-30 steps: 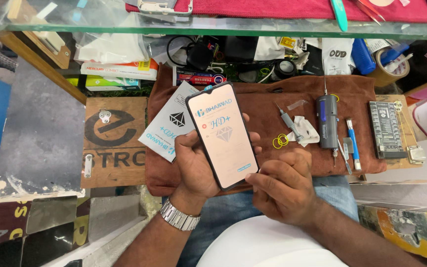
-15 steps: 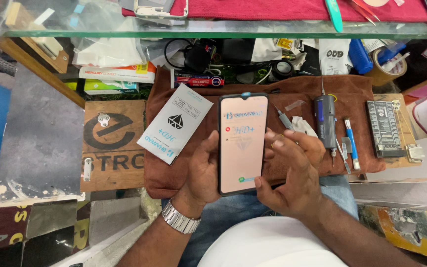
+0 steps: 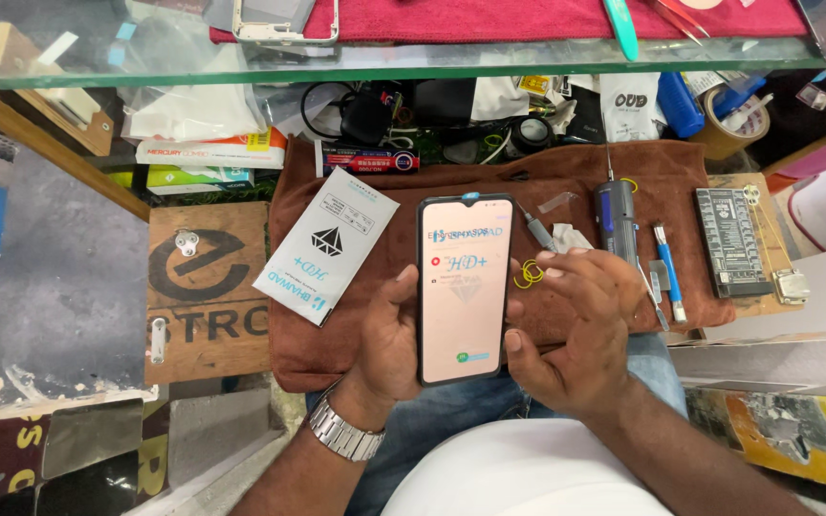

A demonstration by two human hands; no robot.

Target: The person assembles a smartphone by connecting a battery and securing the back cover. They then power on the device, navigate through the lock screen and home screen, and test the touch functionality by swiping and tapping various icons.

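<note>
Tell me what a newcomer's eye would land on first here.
The phone held upright at centre, its pale screen protector facing up, gripped from the left by the left hand while the right hand spreads beside its right edge. Next, the brown cloth beneath, with a white protector packet on its left and a grey electric screwdriver on its right.

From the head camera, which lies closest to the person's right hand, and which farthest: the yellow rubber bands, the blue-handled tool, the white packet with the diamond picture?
Measured from the right hand:
1. Yellow rubber bands, on the brown cloth right by the fingertips.
2. Blue-handled tool, a little beyond the hand, on its right.
3. White packet, farthest, past the phone on the cloth's left side.
</note>
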